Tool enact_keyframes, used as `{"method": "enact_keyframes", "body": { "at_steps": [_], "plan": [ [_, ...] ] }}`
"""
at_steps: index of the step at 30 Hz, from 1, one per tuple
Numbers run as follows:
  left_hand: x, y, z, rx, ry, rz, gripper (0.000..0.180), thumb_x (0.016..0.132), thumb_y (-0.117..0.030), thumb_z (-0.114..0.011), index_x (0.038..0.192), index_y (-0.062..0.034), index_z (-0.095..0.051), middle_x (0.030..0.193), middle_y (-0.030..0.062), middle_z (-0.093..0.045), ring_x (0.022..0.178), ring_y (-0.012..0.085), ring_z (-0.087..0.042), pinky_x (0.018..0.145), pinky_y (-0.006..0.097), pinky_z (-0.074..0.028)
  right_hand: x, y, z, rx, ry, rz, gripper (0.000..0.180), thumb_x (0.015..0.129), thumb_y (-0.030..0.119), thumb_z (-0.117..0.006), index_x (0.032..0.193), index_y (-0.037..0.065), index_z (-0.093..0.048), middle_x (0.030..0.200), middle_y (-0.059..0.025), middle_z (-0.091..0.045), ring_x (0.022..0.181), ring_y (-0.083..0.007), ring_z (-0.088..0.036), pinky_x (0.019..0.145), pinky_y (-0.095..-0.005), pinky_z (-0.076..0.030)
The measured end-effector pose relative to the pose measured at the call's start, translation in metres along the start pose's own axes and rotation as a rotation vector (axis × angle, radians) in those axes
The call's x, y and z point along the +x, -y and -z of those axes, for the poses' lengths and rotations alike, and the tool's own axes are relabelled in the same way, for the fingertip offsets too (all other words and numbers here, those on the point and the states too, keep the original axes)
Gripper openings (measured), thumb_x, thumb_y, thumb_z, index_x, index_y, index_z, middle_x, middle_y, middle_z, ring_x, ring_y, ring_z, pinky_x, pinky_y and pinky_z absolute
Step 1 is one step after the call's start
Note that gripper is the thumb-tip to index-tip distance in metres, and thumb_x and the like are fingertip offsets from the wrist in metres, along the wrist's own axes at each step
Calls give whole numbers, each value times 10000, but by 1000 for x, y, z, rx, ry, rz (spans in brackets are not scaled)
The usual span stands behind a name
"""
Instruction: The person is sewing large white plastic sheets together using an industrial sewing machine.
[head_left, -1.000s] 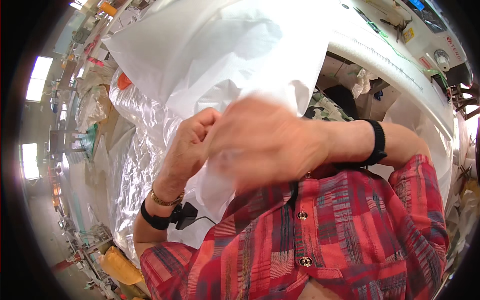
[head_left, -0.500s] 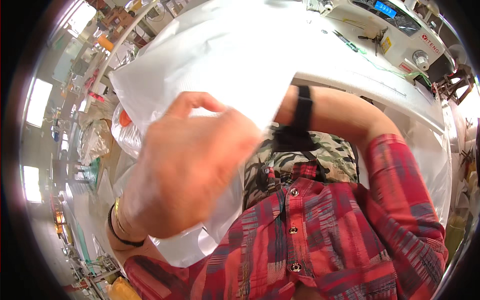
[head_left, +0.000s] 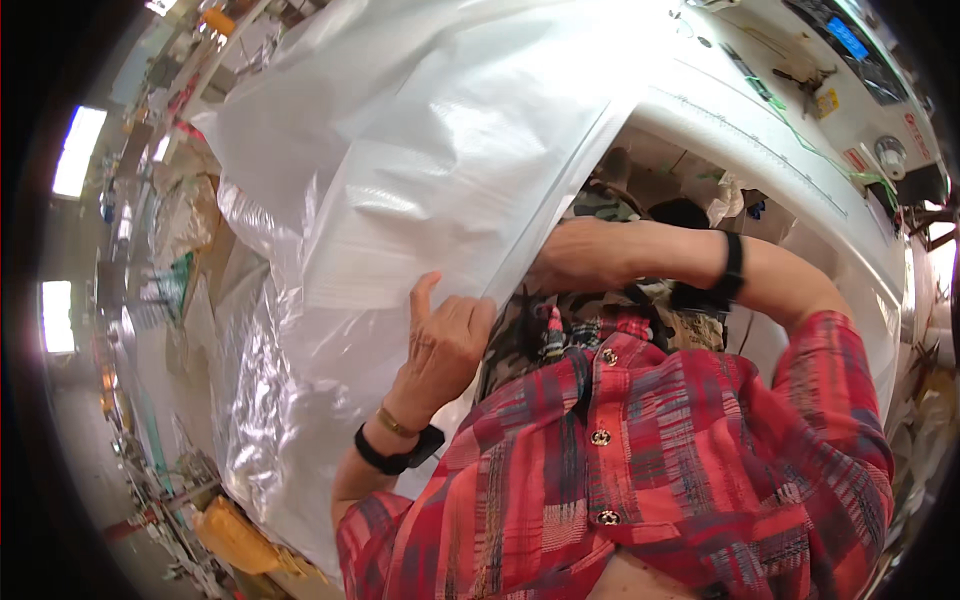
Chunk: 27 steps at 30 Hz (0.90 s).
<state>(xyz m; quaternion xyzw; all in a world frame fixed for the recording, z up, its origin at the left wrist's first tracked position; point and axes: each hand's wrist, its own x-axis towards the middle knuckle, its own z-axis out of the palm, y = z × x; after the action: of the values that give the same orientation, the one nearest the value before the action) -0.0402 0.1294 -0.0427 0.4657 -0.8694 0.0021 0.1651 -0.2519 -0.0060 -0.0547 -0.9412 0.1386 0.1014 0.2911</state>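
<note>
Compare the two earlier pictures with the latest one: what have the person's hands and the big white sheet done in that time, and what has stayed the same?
The left hand has dropped from close in front of the camera to the edge of the white sheet, fingers on it. The right hand has moved out from beside the left to the sheet's edge further right, forearm stretched across. The sheet now spreads wider across the view. Unchanged: the sheet stays in both hands, and the white sewing machine is still behind.

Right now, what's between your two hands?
In the head view, the edge of the white sheet runs between the left hand and right hand; behind it, patterned fabric.
</note>
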Motion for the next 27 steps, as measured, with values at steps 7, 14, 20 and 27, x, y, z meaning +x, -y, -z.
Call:
{"method": "enact_keyframes", "body": {
  "at_steps": [7, 14, 20, 27],
  "plan": [
    [-16, -22, -19, -282, -226, 314, 36, 871, -14, -613, 894, -41, -618, 803, 107, -614, 731, 288, -585, 849, 435, -422, -29, 34, 5, -163, -644, 240, 208, 817, 192, -699, 796, 74, -528, 782, -76, -536, 761, -284, -555, 685, -403, -423],
    [-7, -29, 0, -218, -275, 189, 99, 796, -78, -608, 886, -41, -593, 834, 104, -573, 778, 284, -567, 750, 388, -422, -30, 28, -20, -79, -323, 35, 278, 878, 234, -645, 1079, 42, -625, 1050, -134, -650, 1014, -303, -612, 906, -410, -470],
    [-1, -34, 5, -279, -99, 29, 76, 765, -73, -589, 834, -54, -565, 757, 91, -503, 735, 274, -542, 742, 378, -420, 16, 1, -48, -169, -454, 390, 425, 920, 227, -518, 1298, 35, -561, 1357, -194, -525, 1287, -330, -467, 1109, -477, -333],
    [-20, -29, -20, -271, -151, 208, 101, 813, -67, -665, 829, -34, -571, 735, 91, -500, 684, 293, -528, 641, 379, -406, -26, 37, 9, -52, 101, 105, 259, 837, 146, -604, 1052, 2, -612, 1065, -171, -636, 1041, -308, -600, 899, -411, -463]
  ]
}}
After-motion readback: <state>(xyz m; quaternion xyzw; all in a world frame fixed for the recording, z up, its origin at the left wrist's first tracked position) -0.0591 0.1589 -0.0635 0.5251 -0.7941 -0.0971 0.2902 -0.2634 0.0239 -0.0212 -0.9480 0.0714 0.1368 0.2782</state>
